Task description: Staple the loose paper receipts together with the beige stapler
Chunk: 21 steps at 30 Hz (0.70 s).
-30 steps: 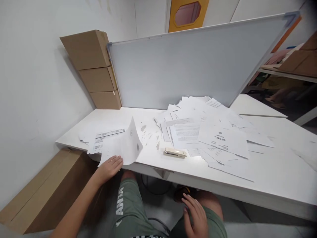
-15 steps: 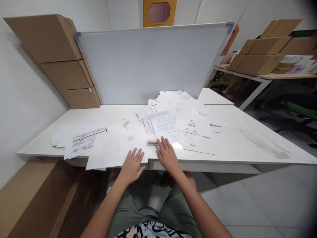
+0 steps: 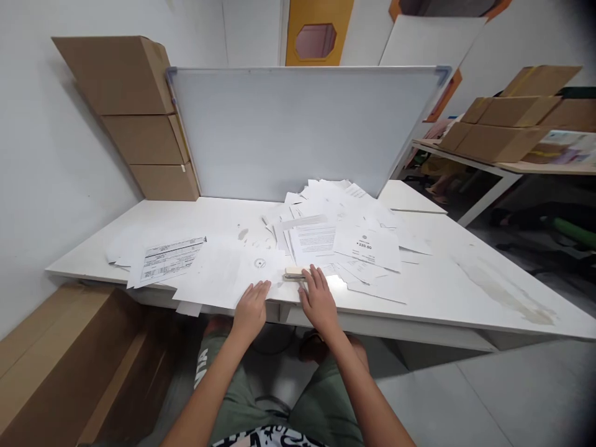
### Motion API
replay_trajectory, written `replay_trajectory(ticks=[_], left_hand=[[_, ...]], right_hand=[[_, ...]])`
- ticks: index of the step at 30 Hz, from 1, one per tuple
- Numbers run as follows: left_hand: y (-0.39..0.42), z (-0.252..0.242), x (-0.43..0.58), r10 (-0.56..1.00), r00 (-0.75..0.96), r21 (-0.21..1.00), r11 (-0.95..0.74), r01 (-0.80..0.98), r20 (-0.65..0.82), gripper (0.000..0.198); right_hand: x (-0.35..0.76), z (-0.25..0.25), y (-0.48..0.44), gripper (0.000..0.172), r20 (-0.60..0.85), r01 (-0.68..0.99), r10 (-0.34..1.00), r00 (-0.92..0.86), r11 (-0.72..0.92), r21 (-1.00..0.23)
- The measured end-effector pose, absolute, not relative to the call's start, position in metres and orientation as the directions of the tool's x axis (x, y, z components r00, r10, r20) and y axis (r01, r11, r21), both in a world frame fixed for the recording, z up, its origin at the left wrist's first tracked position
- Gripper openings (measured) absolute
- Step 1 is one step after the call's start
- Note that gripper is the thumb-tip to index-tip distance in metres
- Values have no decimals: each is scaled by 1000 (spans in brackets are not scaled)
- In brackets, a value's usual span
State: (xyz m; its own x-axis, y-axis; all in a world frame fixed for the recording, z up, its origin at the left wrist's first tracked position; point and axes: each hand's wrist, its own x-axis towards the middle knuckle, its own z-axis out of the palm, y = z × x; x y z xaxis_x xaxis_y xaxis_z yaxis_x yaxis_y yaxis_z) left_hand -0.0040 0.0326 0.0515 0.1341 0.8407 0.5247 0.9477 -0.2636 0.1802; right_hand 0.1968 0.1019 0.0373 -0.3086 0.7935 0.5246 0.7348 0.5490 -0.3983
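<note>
A white sheet of paper with a round stamp (image 3: pixel 218 276) lies at the table's front edge, its lower part reaching past the edge. My left hand (image 3: pixel 250 310) is at its lower right corner, fingers together on top; the thumb is hidden. Just right of that sheet sits a small cream stapler (image 3: pixel 293 272). My right hand (image 3: pixel 320 301) has its fingertips over the stapler's right end, with the thumb on the near side. Behind the stapler spreads a loose pile of papers (image 3: pixel 314 244), one sheet printed "220.00" (image 3: pixel 367 248).
A printed form (image 3: pixel 170 261) lies at the left. The whiteboard (image 3: pixel 298 130) stands along the back of the white table (image 3: pixel 433 279). Cardboard boxes (image 3: pixel 139 139) are stacked at the back left, and a large carton (image 3: pixel 60 347) is below the table's left end.
The stamped sheet has slid right, closer to the stapler. My left hand's spread fingers have come together at its corner. My right hand stays at the stapler. The view has shifted slightly.
</note>
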Motion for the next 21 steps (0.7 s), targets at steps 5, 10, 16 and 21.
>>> replay_trajectory(ticks=[5, 10, 16, 21], left_hand=[[32, 40, 2, 809, -20, 261, -166, 951, 588, 51], [25, 32, 7, 743, -158, 299, -59, 953, 650, 55], [24, 41, 20, 805, 165, 141, -294, 945, 570, 43], [26, 46, 24, 827, 282, 88, -367, 926, 486, 41]], right_hand=[[200, 30, 101, 47, 547, 743, 779, -306, 555, -375], [200, 27, 101, 48, 562, 739, 758, -331, 579, -345], [201, 33, 102, 47, 514, 753, 760, -398, 591, -290], [203, 38, 103, 50, 462, 744, 784, -414, 584, -324]])
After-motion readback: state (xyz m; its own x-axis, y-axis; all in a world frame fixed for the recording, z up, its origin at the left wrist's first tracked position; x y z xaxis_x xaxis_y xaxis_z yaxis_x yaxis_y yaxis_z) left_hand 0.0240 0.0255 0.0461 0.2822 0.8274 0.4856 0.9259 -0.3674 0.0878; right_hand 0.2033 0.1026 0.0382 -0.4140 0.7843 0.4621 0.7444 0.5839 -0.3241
